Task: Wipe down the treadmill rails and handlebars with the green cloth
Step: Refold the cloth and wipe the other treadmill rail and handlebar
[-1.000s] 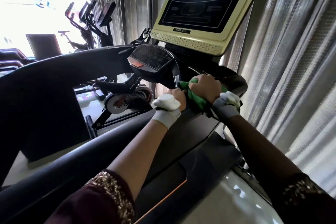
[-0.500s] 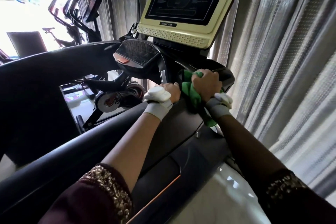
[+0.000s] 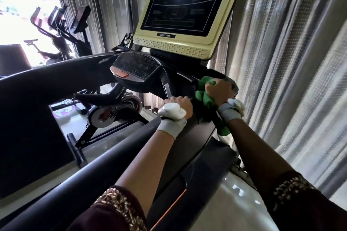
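Two hands on treadmill, both with grey wrist straps. Right hand (image 3: 218,91) fisted around green cloth (image 3: 203,97), fingers closed tight, cloth pressed against dark handlebar (image 3: 216,74) just below console (image 3: 138,67). Cloth bunched at left of fist, one tail hanging below wrist (image 3: 223,131). Left hand (image 3: 179,105) curled over edge of dark rail (image 3: 199,133), just beside cloth, fingers wrapped down; contact with cloth not determinable. White device (image 3: 171,110) strapped on back of left wrist, a second on right wrist.

Screen (image 3: 183,5) in yellow frame mounted above console, well clear of both hands. Curtain (image 3: 291,62) close along right side of handlebar, little room there. Long left rail (image 3: 56,80) well apart from hands, open span of deck between. Exercise bike (image 3: 112,107) beyond left rail. Orange stripe (image 3: 169,210) along deck edge below forearms.
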